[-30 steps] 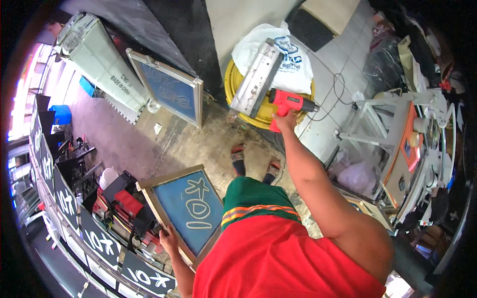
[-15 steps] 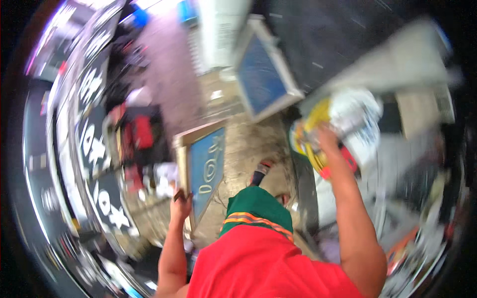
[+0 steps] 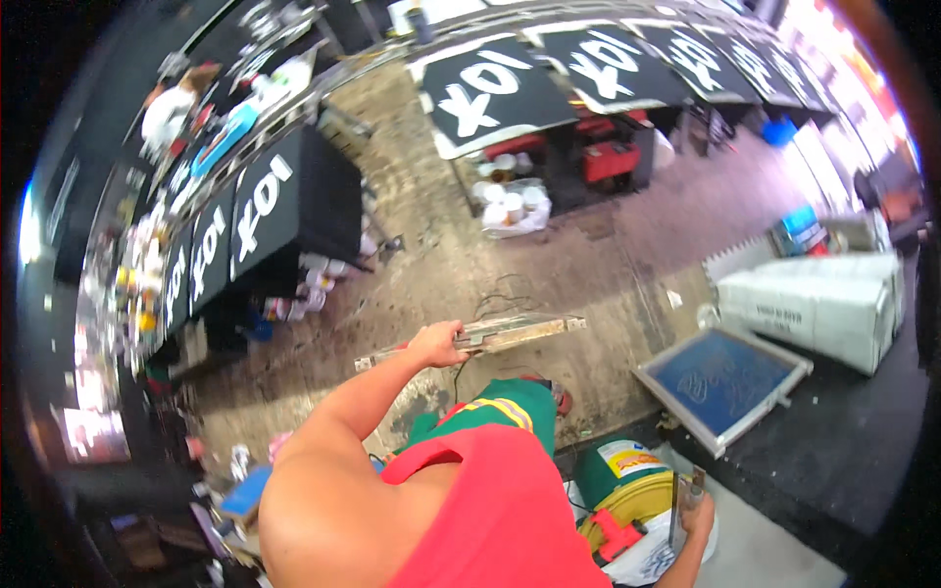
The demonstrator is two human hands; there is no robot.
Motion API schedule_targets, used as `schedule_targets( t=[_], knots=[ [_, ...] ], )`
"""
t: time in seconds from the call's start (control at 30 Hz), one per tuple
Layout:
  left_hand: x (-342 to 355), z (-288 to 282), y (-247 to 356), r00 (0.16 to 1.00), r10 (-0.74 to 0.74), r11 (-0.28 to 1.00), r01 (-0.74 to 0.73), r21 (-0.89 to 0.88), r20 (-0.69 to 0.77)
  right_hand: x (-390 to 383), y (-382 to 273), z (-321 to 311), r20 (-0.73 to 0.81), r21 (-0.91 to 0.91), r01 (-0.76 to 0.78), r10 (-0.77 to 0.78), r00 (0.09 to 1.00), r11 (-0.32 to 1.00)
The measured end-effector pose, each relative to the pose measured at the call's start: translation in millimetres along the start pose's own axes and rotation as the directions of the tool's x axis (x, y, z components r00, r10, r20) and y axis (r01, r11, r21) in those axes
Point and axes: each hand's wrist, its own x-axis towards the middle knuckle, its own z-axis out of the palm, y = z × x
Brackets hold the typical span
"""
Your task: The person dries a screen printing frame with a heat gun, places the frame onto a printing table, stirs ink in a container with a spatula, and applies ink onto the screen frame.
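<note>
My left hand is closed round one side of a screen printing frame. The frame is turned nearly edge-on above the floor, so its mesh hardly shows. At the lower right, my right hand is closed on a flat, greyish, metal-looking tool held upright; its exact kind I cannot make out. Below it are a green tub with a label, a yellow rim or container, a red tool like a heat gun or drill and a white bag or bucket.
A second screen printing frame with blue mesh lies at the right beside a long white carton. Black printed panels line tables at the back, and more panels stand at the left. A cord trails on the floor.
My view has swung to the left. The frame in my left hand has turned from showing its blue mesh to nearly edge-on. My right hand stays by the tubs, now with the flat tool upright.
</note>
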Motion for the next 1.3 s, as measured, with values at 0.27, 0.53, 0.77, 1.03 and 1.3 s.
schedule_targets(
  t=[0.27, 0.53, 0.77, 1.03, 1.3],
  knots=[
    [-178.9, -8.1, -112.7, 0.879, -0.459, 0.883, 0.437, -0.169, -0.124, 11.1, -169.0, -125.4, -0.014, 0.167, 0.378, -0.381, 0.924, 0.911],
    [-335.9, 2.7, -191.8, 0.523, -0.837, 0.532, 0.712, -0.459, -0.159, 40.7, -387.3, -99.9, 0.094, 0.271, 0.594, -0.635, 0.767, 0.758],
    [-428.4, 71.8, -268.1, 0.135, -0.969, 0.241, 0.695, -0.678, -0.205, 10.9, -634.1, -0.7, -0.035, 0.232, 0.916, -0.938, 0.344, 0.327],
    [-464.1, 114.6, -385.5, -0.176, -0.982, -0.149, 0.502, -0.852, 0.068, -120.5, -952.9, 161.9, 0.121, 0.522, 0.822, -0.974, 0.193, 0.228],
    [-506.1, 93.7, -402.1, -0.434, -0.881, -0.33, 0.272, -0.904, 0.19, -269.5, -1186.5, 234.3, 0.481, 0.876, -0.047, -0.865, 0.142, 0.48]
  ],
)
